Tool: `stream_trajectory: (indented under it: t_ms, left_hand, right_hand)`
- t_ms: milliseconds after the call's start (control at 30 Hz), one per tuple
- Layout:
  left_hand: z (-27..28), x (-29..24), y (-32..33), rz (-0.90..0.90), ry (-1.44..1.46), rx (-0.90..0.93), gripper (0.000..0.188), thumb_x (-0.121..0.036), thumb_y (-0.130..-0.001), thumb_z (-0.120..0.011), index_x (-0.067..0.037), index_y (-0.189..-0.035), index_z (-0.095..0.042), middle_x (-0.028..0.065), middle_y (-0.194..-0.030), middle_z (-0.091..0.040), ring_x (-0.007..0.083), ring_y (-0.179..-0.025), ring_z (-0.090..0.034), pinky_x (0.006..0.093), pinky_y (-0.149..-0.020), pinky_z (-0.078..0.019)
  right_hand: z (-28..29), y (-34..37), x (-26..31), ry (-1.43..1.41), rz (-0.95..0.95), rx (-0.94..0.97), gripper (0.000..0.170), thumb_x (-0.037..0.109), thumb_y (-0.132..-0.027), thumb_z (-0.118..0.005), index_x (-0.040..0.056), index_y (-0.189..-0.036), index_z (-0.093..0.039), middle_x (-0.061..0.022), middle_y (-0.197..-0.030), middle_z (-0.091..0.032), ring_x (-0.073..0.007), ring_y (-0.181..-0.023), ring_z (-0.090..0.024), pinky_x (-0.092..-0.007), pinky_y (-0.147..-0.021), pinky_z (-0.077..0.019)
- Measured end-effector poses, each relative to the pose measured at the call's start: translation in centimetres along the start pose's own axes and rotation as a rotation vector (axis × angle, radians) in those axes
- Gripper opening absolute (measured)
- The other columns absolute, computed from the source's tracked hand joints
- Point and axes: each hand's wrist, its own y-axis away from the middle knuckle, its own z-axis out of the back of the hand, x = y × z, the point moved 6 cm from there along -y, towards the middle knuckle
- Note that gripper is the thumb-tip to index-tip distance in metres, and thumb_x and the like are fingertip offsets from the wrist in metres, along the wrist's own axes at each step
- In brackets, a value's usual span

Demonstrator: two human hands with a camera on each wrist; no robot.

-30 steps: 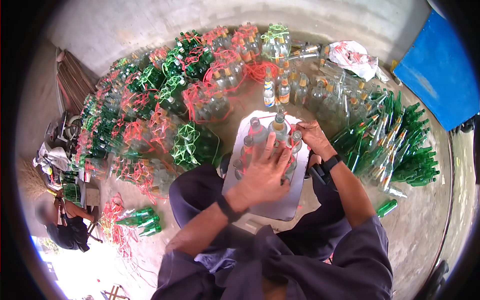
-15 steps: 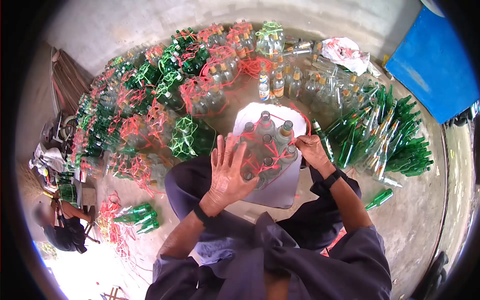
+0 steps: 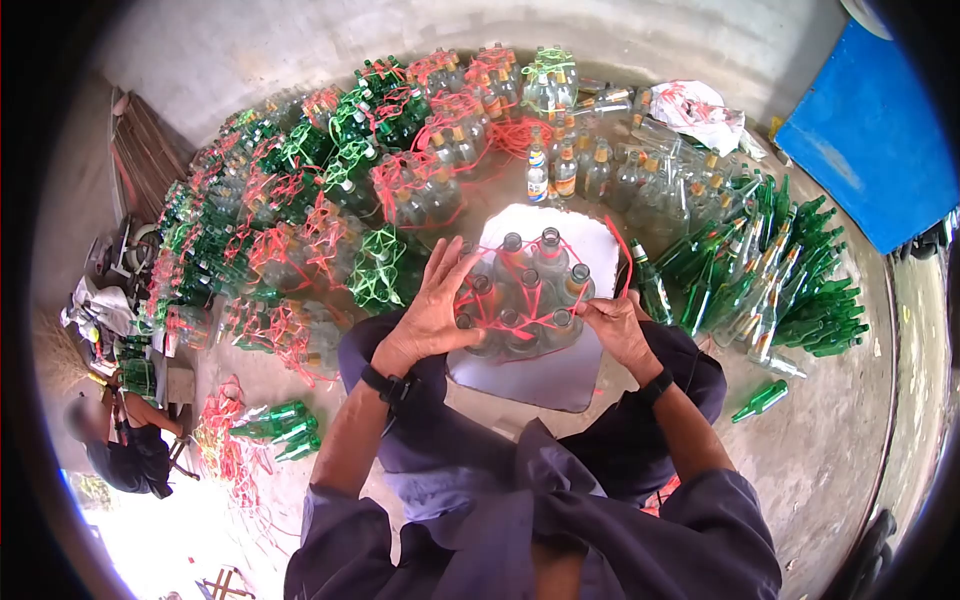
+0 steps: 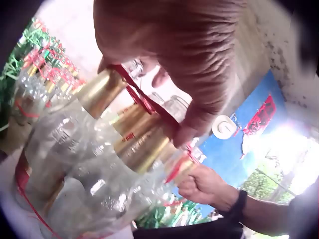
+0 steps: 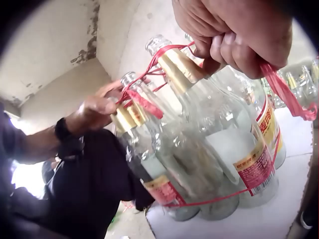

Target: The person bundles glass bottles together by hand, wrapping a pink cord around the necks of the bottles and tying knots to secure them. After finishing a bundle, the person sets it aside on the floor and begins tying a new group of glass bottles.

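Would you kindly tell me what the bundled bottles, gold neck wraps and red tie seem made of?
Bundled bottles: apparently glossy glass, see-through with sharp highlights. Gold neck wraps: probably foil or paper, with metallic sheen. Red tie: likely plastic ribbon, shiny and creased.

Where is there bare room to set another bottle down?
The white board is bare between the tied bottles and its near edge. Bare floor runs from the lone green bottle back beside the right sleeve. Crowded: the bundles at far left and the bottle heap at right.

White board (image 3: 540, 388) – clear btls (image 3: 515, 285) upright atop, tied w/ red ribbon (image 5: 144, 103).
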Motion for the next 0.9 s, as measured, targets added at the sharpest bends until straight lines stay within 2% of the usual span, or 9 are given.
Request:
stream_trajectory:
  t_ms: [133,233,300,333,400,533,700,733,900]
  left_hand:
    - [-0.2,0.7,0.0,-0.009,0.033,0.05,0.112,-0.019,-0.06,-0.088,-0.017,-0.159,-0.034,0.0214,-0.168,-0.016,0.0439,-0.154,-0.017,0.0512,-0.124,-0.0242]
    - [-0.4,0.9,0.1,-0.036,0.016,0.038,0.112,-0.02,-0.061,-0.088,-0.015,-0.159,-0.034,0.0219,-0.168,-0.017,0.0443,-0.151,-0.023,0.0504,-0.123,-0.0278]
    - [-0.1,0.7,0.3,-0.052,0.004,0.024,0.112,-0.021,-0.062,-0.088,-0.013,-0.159,-0.034,0.0221,-0.168,-0.017,0.0447,-0.15,-0.026,0.0497,-0.122,-0.0298]
    - [0.0,0.5,0.3,-0.024,-0.018,0.044,0.109,-0.023,-0.064,-0.088,-0.011,-0.158,-0.035,0.0214,-0.168,-0.018,0.0445,-0.149,-0.028,0.0494,-0.122,-0.03]
    - [0.1,0.5,0.3,0.01,-0.051,0.084,0.105,-0.027,-0.067,-0.087,-0.009,-0.157,-0.036,0.0215,-0.169,-0.017,0.0444,-0.149,-0.029,0.0489,-0.121,-0.0304]
    - [0.2,-0.4,0.4,0.028,-0.115,0.15,0.107,-0.029,-0.066,-0.086,-0.007,-0.157,-0.034,0.0217,-0.169,-0.015,0.0438,-0.148,-0.03,0.0491,-0.121,-0.0327]
    - [1.5,-3.3,0.2,-0.06,-0.165,0.075,0.079,-0.022,-0.074,-0.08,-0.006,-0.146,-0.052,0.019,-0.158,-0.042,0.0414,-0.15,-0.033,0.0486,-0.121,-0.0315]
    - [2.1,-5.8,-0.2,-0.09,-0.22,-0.026,0.064,-0.016,-0.077,-0.078,-0.006,-0.138,-0.06,0.0151,-0.144,-0.059,0.0381,-0.141,-0.046,0.0469,-0.118,-0.0369]
    - [-0.9,-10.0,-2.6,-0.313,-0.116,0.035,0.049,-0.007,-0.081,-0.073,-0.006,-0.128,-0.063,0.0119,-0.13,-0.068,0.0336,-0.12,-0.059,0.0463,-0.105,-0.0463]
  right_hand:
    - [-1.1,0.7,-2.2,-0.164,-0.072,-0.044,0.023,0.018,-0.102,-0.066,-0.0027,-0.096,-0.074,0.0037,-0.066,-0.046,-0.0036,-0.068,-0.042,-0.0258,-0.061,-0.0426]
    - [-0.8,0.9,-2.6,-0.15,-0.005,-0.059,0.02,0.016,-0.102,-0.066,-0.0024,-0.098,-0.072,-0.0001,-0.068,-0.054,-0.0072,-0.066,-0.048,-0.0287,-0.062,-0.045]
    - [-0.4,0.8,-1.5,0.013,0.156,-0.108,0.015,0.013,-0.099,-0.067,-0.0009,-0.096,-0.071,-0.0091,-0.076,-0.065,-0.0192,-0.065,-0.062,-0.0346,-0.064,-0.0501]
    - [-0.2,0.6,-1.3,0.009,0.159,-0.105,0.015,0.013,-0.099,-0.067,-0.0009,-0.096,-0.071,-0.0091,-0.076,-0.065,-0.0192,-0.065,-0.062,-0.0346,-0.064,-0.0501]
    - [0.0,0.4,-0.2,0.228,0.252,-0.099,0.009,0.01,-0.095,-0.068,0.0007,-0.094,-0.071,-0.0165,-0.085,-0.07,-0.034,-0.073,-0.069,-0.0407,-0.067,-0.0539]
    - [0.1,0.2,0.0,0.314,0.277,-0.067,0.008,0.008,-0.093,-0.069,0.0005,-0.091,-0.07,-0.017,-0.086,-0.07,-0.0374,-0.077,-0.069,-0.043,-0.067,-0.055]
    - [-0.2,0.4,-0.3,0.188,0.286,-0.134,0.012,0.01,-0.093,-0.069,-0.0008,-0.088,-0.067,-0.0172,-0.082,-0.068,-0.0377,-0.073,-0.067,-0.0434,-0.062,-0.0522]
    - [-0.3,0.3,-0.5,0.181,0.28,-0.137,0.012,0.01,-0.093,-0.069,-0.0008,-0.088,-0.067,-0.0172,-0.082,-0.068,-0.0377,-0.073,-0.067,-0.0434,-0.062,-0.0522]
    - [-0.8,-0.1,-0.7,0.238,0.235,-0.2,0.02,0.015,-0.094,-0.07,0.0001,-0.081,-0.065,-0.0187,-0.076,-0.065,-0.0385,-0.068,-0.065,-0.0445,-0.058,-0.0492]
